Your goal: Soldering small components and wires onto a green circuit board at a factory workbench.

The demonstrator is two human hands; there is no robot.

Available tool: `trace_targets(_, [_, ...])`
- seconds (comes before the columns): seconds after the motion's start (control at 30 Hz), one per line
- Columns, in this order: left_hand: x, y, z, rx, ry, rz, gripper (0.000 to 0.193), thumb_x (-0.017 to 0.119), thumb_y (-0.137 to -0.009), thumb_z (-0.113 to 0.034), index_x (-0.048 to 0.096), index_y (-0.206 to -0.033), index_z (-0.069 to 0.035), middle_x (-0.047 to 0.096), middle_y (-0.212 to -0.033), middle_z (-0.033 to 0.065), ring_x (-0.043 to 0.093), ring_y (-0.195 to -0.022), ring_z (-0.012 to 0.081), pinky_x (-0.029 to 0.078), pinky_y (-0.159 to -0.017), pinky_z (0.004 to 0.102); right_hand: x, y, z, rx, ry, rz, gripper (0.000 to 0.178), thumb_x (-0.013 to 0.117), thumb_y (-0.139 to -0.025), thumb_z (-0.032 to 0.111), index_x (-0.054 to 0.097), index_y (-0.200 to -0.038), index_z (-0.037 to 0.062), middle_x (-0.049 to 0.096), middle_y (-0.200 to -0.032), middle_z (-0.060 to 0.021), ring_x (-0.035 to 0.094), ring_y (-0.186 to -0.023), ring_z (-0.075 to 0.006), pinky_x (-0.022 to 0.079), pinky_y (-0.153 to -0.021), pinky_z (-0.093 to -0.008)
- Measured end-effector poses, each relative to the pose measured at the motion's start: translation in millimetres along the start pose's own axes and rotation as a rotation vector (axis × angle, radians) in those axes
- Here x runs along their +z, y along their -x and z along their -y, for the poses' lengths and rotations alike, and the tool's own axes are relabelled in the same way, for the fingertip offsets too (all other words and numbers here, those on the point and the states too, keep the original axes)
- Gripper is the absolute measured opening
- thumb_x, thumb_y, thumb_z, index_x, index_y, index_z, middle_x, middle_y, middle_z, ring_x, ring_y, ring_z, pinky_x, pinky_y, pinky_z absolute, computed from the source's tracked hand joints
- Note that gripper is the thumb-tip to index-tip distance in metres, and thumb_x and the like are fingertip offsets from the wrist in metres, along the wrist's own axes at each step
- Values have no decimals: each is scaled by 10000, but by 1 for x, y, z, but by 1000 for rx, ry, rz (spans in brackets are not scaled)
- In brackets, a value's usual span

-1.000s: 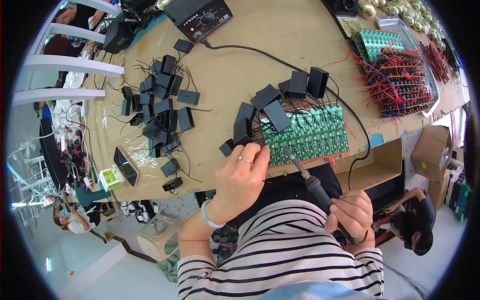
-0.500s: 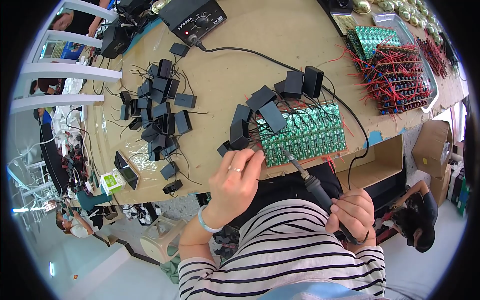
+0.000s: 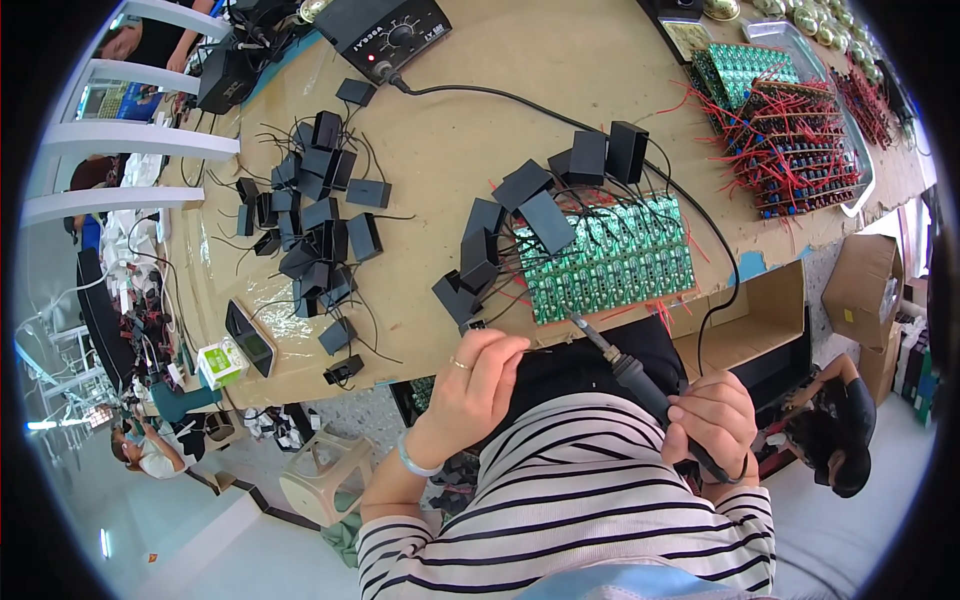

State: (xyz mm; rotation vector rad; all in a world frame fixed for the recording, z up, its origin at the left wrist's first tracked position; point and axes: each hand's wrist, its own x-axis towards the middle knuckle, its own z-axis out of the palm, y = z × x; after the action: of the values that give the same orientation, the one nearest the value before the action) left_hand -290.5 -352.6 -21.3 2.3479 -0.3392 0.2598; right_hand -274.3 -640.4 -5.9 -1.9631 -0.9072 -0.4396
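Note:
In my right hand (image 3: 714, 424) is a soldering iron (image 3: 640, 378), gripped by its handle, its metal tip pointing at the near edge of a green circuit board panel (image 3: 625, 285). My left hand (image 3: 478, 385) is closed in a pinch beside the panel's near left corner. From its fingertips a thin dark wire (image 3: 538, 351) sticks out to the right, short of the iron's tip. Black rectangular boxes with dark leads, one of them a black box (image 3: 546, 222), lie along the panel's left and far edges. Some of those leads run across the panel.
A soldering station (image 3: 385, 38) stands at the far side, its cord curving round to the iron. Loose black boxes (image 3: 320, 215) are heaped on the left. Stacked boards with red wires (image 3: 795, 150) lie far right. An open carton (image 3: 755, 335) is below the table edge.
My left hand has drawn back slightly toward me, and the dark wire now shows at its fingertips. The iron's tip has shifted from over the panel to its near edge.

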Motion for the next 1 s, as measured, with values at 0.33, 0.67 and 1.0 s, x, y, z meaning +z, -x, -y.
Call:
trace_targets(0.33, [9,-15,3,52,-131,-38,225,777,-808,21,744,-1023,-36,611,-835,46,608,-638,182,505,-562,295,4,1,2,21,-51,20,136,744,-758,-4,667,-870,5,687,-817,-77,646,-645,-212,554,-600,-325])
trace_targets(0.67, [12,-23,4,91,-187,-26,199,787,-770,20,724,-947,-42,579,-807,25,561,-579,155,470,-514,288,9,1,-4,-26,-36,57,125,731,-730,-28,676,-839,-4,680,-815,-75,630,-633,-197,556,-601,-315])
trace_targets(1.0, [13,-23,5,132,-256,25,201,773,-788,-43,702,-975,-26,519,-824,38,553,-598,166,461,-530,296,13,9,-6,-141,14,49,75,721,-778,6,671,-832,-5,683,-792,-88,623,-608,-185,559,-578,-298])
